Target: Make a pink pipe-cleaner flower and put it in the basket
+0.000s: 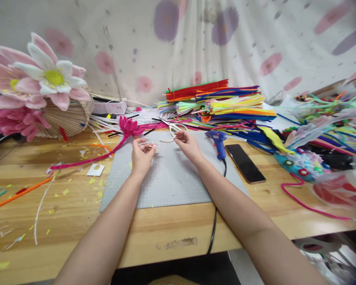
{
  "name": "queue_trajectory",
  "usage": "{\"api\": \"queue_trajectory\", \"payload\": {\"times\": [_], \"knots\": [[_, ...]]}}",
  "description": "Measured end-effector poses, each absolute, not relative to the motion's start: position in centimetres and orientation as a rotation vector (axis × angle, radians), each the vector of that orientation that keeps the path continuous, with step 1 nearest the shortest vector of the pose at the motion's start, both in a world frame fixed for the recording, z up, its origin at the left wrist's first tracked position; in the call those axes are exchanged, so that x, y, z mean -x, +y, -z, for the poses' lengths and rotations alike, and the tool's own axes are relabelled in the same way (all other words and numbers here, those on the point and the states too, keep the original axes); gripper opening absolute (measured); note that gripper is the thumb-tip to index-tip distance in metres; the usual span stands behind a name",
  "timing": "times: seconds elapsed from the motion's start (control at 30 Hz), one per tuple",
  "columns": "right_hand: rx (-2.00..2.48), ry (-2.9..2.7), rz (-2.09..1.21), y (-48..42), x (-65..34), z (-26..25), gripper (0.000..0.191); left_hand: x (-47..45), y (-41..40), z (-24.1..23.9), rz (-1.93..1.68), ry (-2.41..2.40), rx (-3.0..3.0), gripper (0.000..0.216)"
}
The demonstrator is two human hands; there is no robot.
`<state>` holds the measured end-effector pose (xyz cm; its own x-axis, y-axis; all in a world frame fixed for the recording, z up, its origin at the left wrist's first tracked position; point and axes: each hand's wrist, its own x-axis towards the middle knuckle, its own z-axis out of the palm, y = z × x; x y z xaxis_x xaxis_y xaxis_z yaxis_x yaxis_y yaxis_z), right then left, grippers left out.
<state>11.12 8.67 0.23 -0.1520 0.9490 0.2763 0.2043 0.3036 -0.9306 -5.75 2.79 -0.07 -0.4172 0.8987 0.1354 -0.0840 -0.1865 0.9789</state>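
Note:
My left hand [143,155] is closed in a pinch over the mat, holding a small yellow and pink piece [153,146] with thin pale strands sticking out; its kind is too small to make out. My right hand [188,146] has its fingers bent at the white handles of a pair of scissors [167,139], whose blades point away to the back left. A pink fuzzy flower [128,126] on a long pipe-cleaner stem [91,160] lies just behind and left of my left hand. Both hands are above a grey cutting mat [172,186].
A blue glue gun [218,143] with a black cord [214,229] and a phone [245,163] lie at the right. Bundles of pipe cleaners [237,106] are heaped behind. A fluffy flower bouquet [47,91] stands at the left, near yellow scraps [90,182].

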Motion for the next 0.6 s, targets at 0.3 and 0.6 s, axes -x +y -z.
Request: {"api": "queue_trajectory", "payload": {"times": [0.3,0.6], "knots": [[1.331,-2.599,-0.276,9.6,-10.6,-3.6,0.047,7.5,4.0,1.0,-1.796,1.305,-1.035,0.036],[1.653,-2.245,-0.382,12.1,-10.3,-5.0,0.028,8.0,4.4,1.3,-1.779,1.302,-0.982,0.031]]}}
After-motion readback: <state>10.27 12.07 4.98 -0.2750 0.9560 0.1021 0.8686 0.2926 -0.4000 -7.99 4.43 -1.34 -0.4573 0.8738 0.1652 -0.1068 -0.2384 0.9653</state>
